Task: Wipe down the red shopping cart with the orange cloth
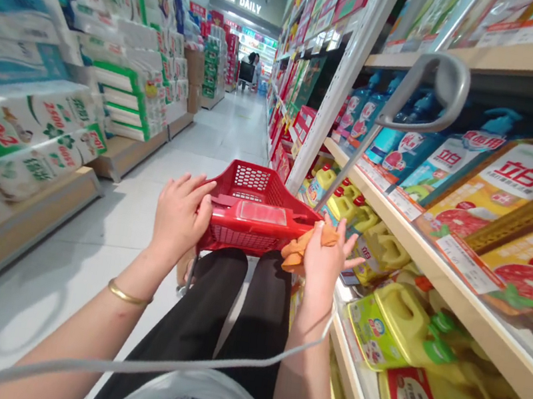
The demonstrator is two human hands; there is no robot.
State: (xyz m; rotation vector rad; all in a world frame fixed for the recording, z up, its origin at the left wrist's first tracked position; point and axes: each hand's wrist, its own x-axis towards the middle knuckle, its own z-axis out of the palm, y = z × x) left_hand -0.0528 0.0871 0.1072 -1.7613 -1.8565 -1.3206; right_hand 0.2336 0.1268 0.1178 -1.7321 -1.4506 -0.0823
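A red plastic shopping basket (264, 215) with mesh sides stands in front of my knees. My left hand (180, 216) is on its left end, thumb over the near edge and fingers stretched along the side. By the basket's right end, my right hand (325, 252) holds a crumpled orange cloth (296, 251) against the palm, with several fingers spread. A grey pole with a looped handle (457, 98) rises from behind the right hand and leans right; its lower end is hidden.
Shelves on the right hold yellow detergent jugs (399, 322) and upright detergent pouches (494, 195) close to my right arm. Packs of tissue paper (28, 135) are stacked on the left. Between them the tiled aisle (232, 123) runs ahead to a distant person. A pale cord (158, 369) crosses my lap.
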